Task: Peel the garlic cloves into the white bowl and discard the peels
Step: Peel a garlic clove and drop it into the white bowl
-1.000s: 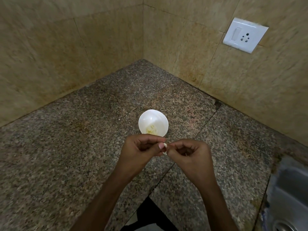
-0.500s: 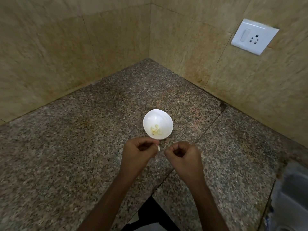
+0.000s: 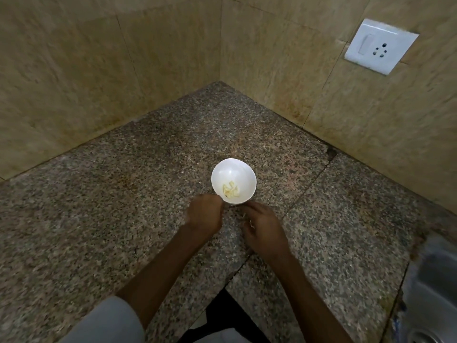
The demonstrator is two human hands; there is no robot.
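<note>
Garlic cloves (image 3: 231, 190), pale yellow and peeled, lie in a small heap at the bottom of the white bowl (image 3: 244, 173), towards its near side. Bowl and cloves sit on the speckled granite counter (image 3: 123, 194), just beyond both hands. The left hand (image 3: 205, 215) hangs at the bowl's near left rim, touching it or nearly so, its back to the camera and blurred; its fingers are curled under, and whether they pinch a clove or a peel cannot be told. The right hand (image 3: 264, 226) sits just short of the bowl's near rim, a little to the right, fingers curled inward; a pale fleck shows by them, too small to name, so its grip cannot be told either. Far right of the bowl a white switch-and-socket plate (image 3: 380, 45) sits on the tiled wall (image 3: 284, 58), and a steel sink (image 3: 432, 293) lies to its near right
</note>
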